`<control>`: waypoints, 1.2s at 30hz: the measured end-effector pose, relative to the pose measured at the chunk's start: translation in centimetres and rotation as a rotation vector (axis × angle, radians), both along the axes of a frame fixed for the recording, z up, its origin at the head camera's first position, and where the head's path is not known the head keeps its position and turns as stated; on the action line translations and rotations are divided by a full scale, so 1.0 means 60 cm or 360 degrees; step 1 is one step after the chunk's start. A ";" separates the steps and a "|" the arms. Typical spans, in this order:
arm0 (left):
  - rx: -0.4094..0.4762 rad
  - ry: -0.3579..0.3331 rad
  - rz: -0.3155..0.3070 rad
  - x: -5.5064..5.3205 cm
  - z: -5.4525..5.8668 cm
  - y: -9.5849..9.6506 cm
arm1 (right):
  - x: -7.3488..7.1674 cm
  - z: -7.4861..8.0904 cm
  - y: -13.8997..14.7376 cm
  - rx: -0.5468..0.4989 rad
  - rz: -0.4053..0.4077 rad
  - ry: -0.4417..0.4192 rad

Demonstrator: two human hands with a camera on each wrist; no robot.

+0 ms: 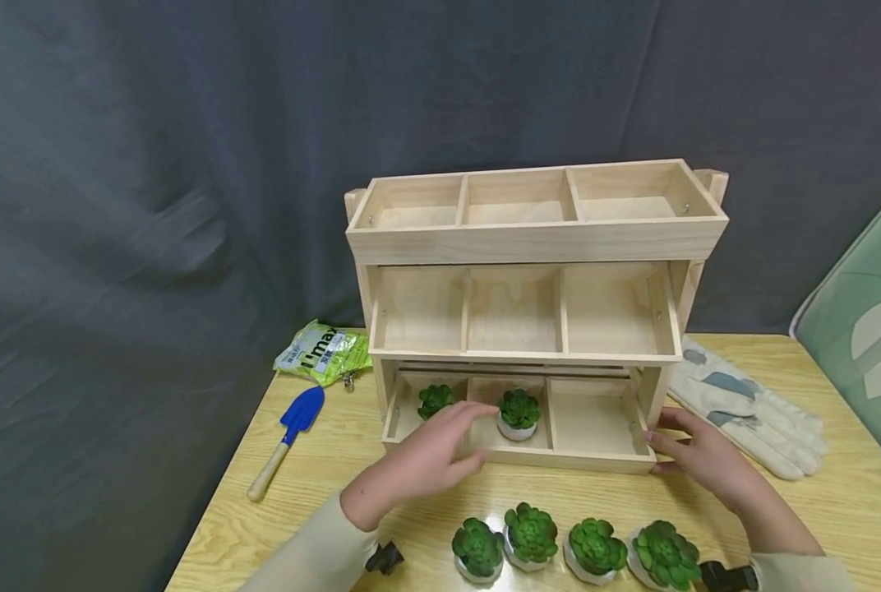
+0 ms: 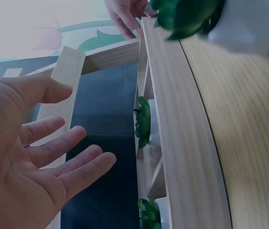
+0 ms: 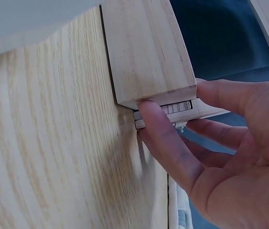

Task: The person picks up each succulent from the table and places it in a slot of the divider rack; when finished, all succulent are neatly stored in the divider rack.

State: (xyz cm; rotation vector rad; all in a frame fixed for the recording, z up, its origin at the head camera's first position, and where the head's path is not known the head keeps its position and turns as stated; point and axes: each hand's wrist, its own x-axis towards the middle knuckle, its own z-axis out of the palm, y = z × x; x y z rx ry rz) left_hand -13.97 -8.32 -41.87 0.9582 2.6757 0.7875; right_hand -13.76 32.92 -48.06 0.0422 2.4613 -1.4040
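Observation:
A three-tier wooden shelf [image 1: 537,242] with divided trays stands on the table. In its bottom tray [image 1: 596,463], one potted succulent [image 1: 518,411] sits in the middle compartment and another succulent [image 1: 435,400] in the left one. My left hand [image 1: 429,456] is in front of that tray with fingers extended, its fingertips by the middle plant in the head view; the left wrist view shows the palm holding nothing. At the bottom tray's right end, my right hand [image 1: 707,456] grips the corner [image 3: 172,90] between thumb and fingers.
Several potted succulents [image 1: 529,534] stand in a row along the table's front. To the left lie a blue trowel [image 1: 290,432] and a green-and-white plastic bag [image 1: 324,352]. White work gloves [image 1: 751,411] lie right of the shelf. Dark cloth [image 1: 189,205] hangs behind.

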 end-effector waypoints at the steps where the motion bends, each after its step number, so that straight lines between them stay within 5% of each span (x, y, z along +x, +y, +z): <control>1: 0.0000 0.0001 -0.0005 0.005 0.000 -0.002 | -0.001 0.000 0.001 0.0004 0.0001 0.0003; 10: 0.0057 0.0020 -0.0003 0.043 -0.001 -0.020 | -0.003 -0.002 0.003 0.0057 0.0009 0.0012; 18: 0.0218 0.0007 -0.0035 0.054 -0.027 -0.040 | -0.002 0.001 0.001 0.0060 0.0003 0.0016; 25: 0.0223 -0.0235 -0.0151 0.063 -0.056 -0.069 | -0.001 0.002 -0.003 0.0046 0.0004 0.0024; 32: 0.0245 -0.0568 -0.0406 0.070 -0.081 -0.096 | -0.003 0.001 0.001 0.0062 0.0009 0.0026; 36: 0.0213 -0.0640 -0.0432 0.074 -0.096 -0.106 | -0.005 0.000 0.002 0.0075 0.0009 0.0019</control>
